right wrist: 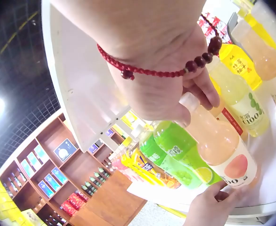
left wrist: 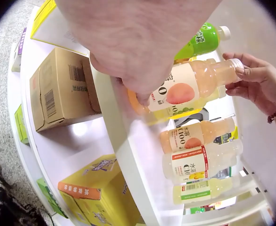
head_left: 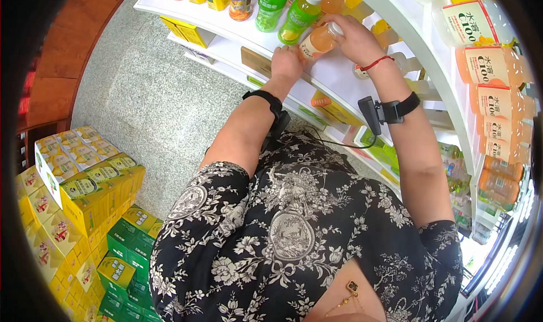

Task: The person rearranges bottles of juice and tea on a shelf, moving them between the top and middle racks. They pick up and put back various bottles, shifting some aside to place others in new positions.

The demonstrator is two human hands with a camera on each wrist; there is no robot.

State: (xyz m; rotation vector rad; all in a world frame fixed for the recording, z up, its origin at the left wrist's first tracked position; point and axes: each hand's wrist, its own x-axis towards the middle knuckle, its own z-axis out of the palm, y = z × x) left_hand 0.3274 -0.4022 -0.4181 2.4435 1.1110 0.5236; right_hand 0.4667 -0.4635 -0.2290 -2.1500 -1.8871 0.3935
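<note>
A peach-coloured juice bottle (head_left: 319, 42) with a white cap and a peach on its label stands tilted at the front of the white shelf. My right hand (head_left: 357, 42) pinches it at the cap and neck, thumb on the near side in the left wrist view. Down at the base, my left hand (head_left: 287, 65) holds the bottle with curled fingers; the left wrist view hides most of them behind the hand. Two green-labelled bottles (right wrist: 175, 146) stand right beside it. Behind it is a pale yellow-green bottle (right wrist: 244, 101) with a grape label.
More juice bottles (left wrist: 187, 165) line the shelf, and a brown bottle (head_left: 240, 1) stands farther left. On the lower shelf sit a cardboard box (left wrist: 65, 89) and a yellow box (left wrist: 100, 193). Stacked yellow cartons (head_left: 85, 192) rise from the floor at left. A white upright (head_left: 447, 90) curves at right.
</note>
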